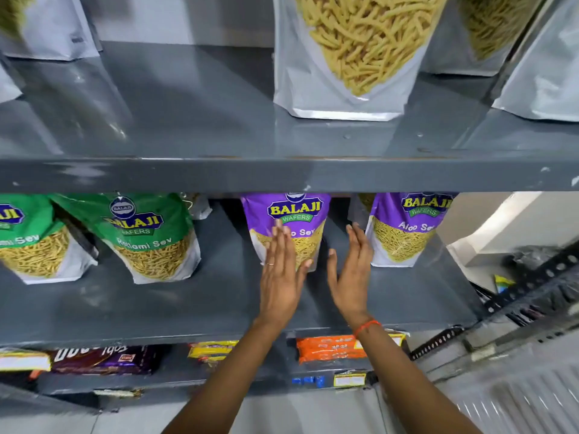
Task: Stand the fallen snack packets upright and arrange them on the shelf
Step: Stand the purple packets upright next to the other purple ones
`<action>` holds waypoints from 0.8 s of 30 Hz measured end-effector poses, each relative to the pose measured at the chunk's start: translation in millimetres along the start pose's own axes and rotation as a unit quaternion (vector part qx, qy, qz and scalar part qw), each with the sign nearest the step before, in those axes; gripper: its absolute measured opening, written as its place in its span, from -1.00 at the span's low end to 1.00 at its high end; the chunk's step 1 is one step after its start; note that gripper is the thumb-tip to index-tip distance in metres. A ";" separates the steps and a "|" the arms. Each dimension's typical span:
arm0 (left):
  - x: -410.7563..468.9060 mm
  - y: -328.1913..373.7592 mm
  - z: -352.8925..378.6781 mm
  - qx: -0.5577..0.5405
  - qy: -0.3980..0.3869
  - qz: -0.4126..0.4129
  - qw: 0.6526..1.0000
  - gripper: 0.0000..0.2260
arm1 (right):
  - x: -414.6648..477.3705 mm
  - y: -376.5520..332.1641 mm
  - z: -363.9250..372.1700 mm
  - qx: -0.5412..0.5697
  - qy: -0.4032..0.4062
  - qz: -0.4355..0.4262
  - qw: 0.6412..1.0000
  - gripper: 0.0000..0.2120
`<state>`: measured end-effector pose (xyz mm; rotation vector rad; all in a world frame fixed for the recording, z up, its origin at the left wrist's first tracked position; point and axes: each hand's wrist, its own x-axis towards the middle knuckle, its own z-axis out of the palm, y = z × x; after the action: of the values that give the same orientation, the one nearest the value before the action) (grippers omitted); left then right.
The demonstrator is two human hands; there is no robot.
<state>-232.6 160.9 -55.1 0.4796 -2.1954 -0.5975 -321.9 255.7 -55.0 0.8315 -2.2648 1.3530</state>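
A purple Aloo Sev packet (289,220) stands upright on the grey middle shelf (188,302). My left hand (282,274) lies flat against its front, fingers straight and together, thumb at its lower right corner. My right hand (352,270) is open, palm facing left, just right of the packet with a small gap to it. A second purple Aloo Sev packet (407,230) stands upright further right. Two green Ratlami Sev packets (153,239) (31,242) stand tilted on the left of the same shelf.
The upper shelf (219,173) holds silver pouches of yellow sticks (354,54). The lower shelf carries flat packets, orange (326,347), yellow (213,350) and dark purple (103,360). A slotted metal rack post (532,292) and white floor lie to the right.
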 end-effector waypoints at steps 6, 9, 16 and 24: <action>-0.7 62.5 71.2 -0.124 -0.142 -0.020 0.982 -0.41 | 7.6 58.0 -58.5 -0.017 0.100 0.135 0.986 -0.66; 12.5 73.4 109.6 -0.140 -0.215 -0.129 0.958 -0.27 | 32.7 102.7 -83.0 -0.030 0.059 0.279 0.958 -0.45; 36.4 68.6 150.7 -0.286 -0.281 -0.260 0.878 -0.49 | 75.0 153.2 -106.0 0.110 -0.163 0.256 0.946 -0.49; -3.5 94.4 141.9 -0.274 -0.210 -0.292 0.892 -0.65 | 48.0 157.1 -138.7 0.139 -0.197 0.219 0.946 -0.49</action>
<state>-354.1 276.5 -85.9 0.7554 -2.1105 -1.7294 -458.8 421.2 -66.1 0.7668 -2.7245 1.8800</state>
